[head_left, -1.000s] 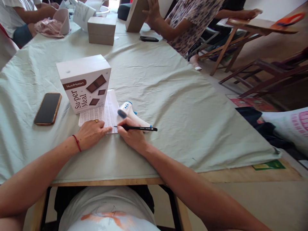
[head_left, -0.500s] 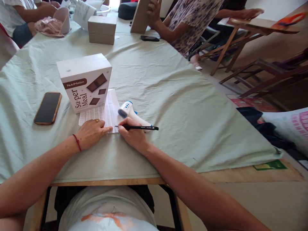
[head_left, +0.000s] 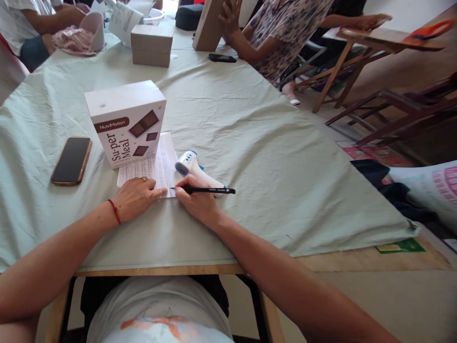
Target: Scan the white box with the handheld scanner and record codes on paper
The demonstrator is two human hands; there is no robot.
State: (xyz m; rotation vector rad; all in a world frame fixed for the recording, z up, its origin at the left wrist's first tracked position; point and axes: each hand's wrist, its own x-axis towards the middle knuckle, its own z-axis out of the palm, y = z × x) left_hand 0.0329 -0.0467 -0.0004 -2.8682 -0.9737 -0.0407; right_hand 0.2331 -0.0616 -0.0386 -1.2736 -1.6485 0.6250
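A black pen [head_left: 210,190] is pinched in my right hand [head_left: 198,197], its tip at the lower right part of a sheet of paper [head_left: 166,162] covered in rows of small marks. My left hand [head_left: 137,197] lies flat and open on the lower edge of that sheet, a ring on one finger and a red cord at the wrist. On the sheet's upper left part stands a white NutriMotion box [head_left: 130,128], hiding some of it. Just beyond my right hand lies a white and blue infrared thermometer [head_left: 193,166], its handle partly behind my fingers.
Left of the box lies a smartphone [head_left: 71,160] on the pale green tablecloth [head_left: 271,190]. Farther back are a brown carton [head_left: 152,45], a dark phone [head_left: 222,57] and a pink cloth [head_left: 71,39]. Across the table, a person [head_left: 282,38] holds a tall cardboard box [head_left: 211,24].
The far person's hand and cardboard box have shifted slightly. My hands, the pen and the paper stay in the same place.
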